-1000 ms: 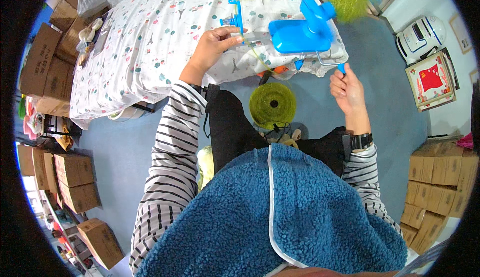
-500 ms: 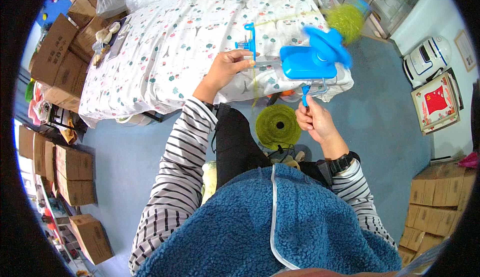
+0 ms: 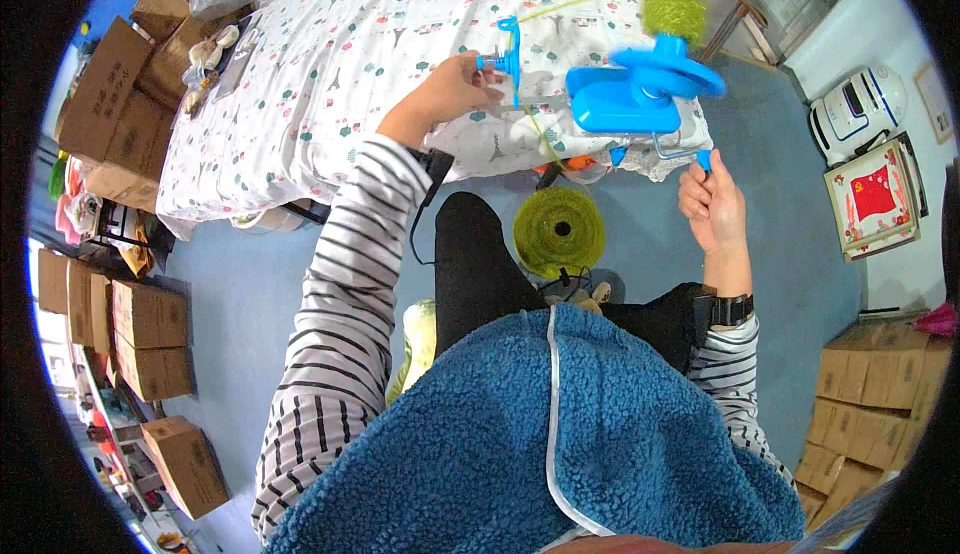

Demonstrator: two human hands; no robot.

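Observation:
A blue hand-crank yarn winder [image 3: 625, 114] stands at the table's near right edge. On top, a ball of yellow-green yarn [image 3: 674, 9] is blurred by motion, as is the wheel under it. My right hand [image 3: 712, 209] is closed on the blue knob of the crank handle [image 3: 704, 161]. The fingers of my left hand [image 3: 450, 94] are closed at the tension knob of the upright blue yarn guide [image 3: 515, 62]; the fingertips are partly hidden. Yarn runs from a large yellow-green cone [image 3: 558, 234] on the floor up through the guide to the ball.
A patterned white cloth [image 3: 390, 64] covers the table. Cardboard boxes stand at the left [image 3: 150, 309] and lower right [image 3: 870, 384]. A white appliance [image 3: 858, 119] and a framed red picture [image 3: 872, 199] are by the right wall. My knee [image 3: 468, 244] is beside the cone.
My right hand has swung the crank handle to the right and slightly up. My left hand has moved up to the guide's knob. The yarn ball and wheel have turned.

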